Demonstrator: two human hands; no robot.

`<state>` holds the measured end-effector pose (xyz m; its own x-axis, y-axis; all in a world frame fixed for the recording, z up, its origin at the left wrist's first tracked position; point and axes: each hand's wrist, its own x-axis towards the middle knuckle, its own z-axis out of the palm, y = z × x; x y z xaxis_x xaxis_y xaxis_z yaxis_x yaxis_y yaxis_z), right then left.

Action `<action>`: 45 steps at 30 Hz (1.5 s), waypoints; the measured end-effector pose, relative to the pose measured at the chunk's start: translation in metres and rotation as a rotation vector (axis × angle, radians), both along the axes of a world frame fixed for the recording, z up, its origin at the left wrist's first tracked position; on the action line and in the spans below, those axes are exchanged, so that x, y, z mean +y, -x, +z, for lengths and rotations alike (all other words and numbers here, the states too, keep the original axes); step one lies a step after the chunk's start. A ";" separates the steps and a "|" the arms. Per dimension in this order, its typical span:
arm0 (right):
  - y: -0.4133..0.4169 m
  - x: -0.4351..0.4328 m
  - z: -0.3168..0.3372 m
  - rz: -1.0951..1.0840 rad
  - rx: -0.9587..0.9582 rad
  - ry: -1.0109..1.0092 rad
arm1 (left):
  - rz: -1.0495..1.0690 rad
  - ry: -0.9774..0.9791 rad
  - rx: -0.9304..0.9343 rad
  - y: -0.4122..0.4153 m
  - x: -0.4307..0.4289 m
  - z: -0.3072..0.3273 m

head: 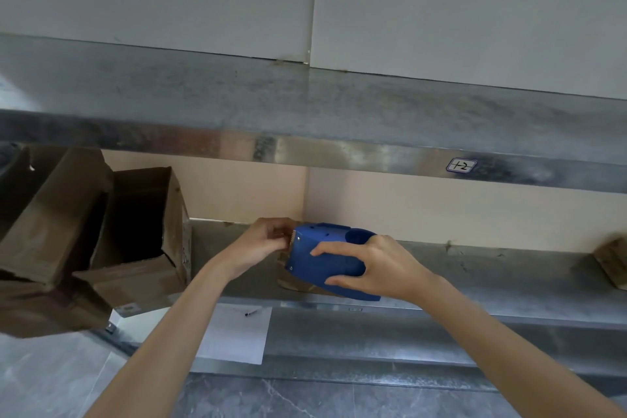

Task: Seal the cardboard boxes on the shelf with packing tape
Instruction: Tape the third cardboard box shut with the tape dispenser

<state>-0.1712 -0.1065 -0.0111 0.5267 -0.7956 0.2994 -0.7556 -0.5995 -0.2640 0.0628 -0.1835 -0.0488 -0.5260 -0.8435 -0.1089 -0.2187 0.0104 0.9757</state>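
The tape dispenser [325, 258], a blue plastic unit, is held just above the middle shelf [475, 275], a scuffed steel surface. The dispenser body is gripped by the right hand [380, 268], with the fingers curled over the top and the thumb under the lower edge. The fingertips of the left hand [261, 244] are pinched together at the toothed blade on the dispenser's left end. What is pinched appears to be the tape end [287, 237], though the strip is too small to confirm.

A flat piece of cardboard [295, 282] lies on the shelf directly beneath the dispenser. Well to the left of the dispenser an open box [142, 234] is tipped forward with its flaps spread. A second open box [51, 214] leans against its far side. The corner of another box [614, 261] is seen far to the right of the dispenser.

Above the dispenser runs the upper shelf [305, 102], with a handwritten label [461, 166] on its front edge. White wall panels [441, 3] rise behind it. Below the dispenser, a sheet of paper [237, 332] and a pen [252, 312] lie on the lower shelf. The floor [305, 397] is grey veined tile.
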 end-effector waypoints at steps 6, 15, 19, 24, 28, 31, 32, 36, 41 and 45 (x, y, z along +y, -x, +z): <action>0.001 0.000 0.001 0.004 0.002 -0.004 | 0.048 0.030 0.011 0.003 -0.001 -0.004; 0.004 -0.001 0.003 -0.003 0.016 -0.020 | 0.168 0.108 -0.017 0.012 -0.001 -0.010; 0.006 -0.004 0.003 -0.027 0.042 -0.053 | 0.185 0.154 -0.028 0.013 -0.001 -0.006; 0.009 -0.012 0.006 -0.050 0.015 -0.148 | 0.213 0.226 -0.046 0.016 -0.005 0.002; 0.018 -0.018 0.009 -0.050 0.004 -0.185 | 0.300 0.212 -0.004 0.007 -0.010 0.004; 0.025 -0.019 0.009 -0.035 0.003 -0.226 | 0.313 0.229 -0.014 0.001 -0.011 0.006; 0.028 -0.020 0.009 -0.038 0.003 -0.226 | 0.338 0.245 -0.014 -0.002 -0.012 0.006; 0.063 -0.017 0.011 -0.128 -0.010 -0.230 | 0.540 0.229 -0.007 -0.032 -0.024 0.008; 0.083 -0.014 0.004 -0.168 -0.022 -0.287 | 0.568 0.235 -0.053 -0.034 -0.029 0.005; 0.086 -0.015 -0.003 -0.228 -0.032 -0.362 | 0.502 0.222 -0.071 -0.020 -0.028 0.002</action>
<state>-0.2572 -0.1217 -0.0140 0.3197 -0.9475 -0.0075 -0.8462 -0.2819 -0.4522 0.0831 -0.2120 -0.0468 -0.0509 -0.9955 0.0799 -0.3152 0.0920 0.9446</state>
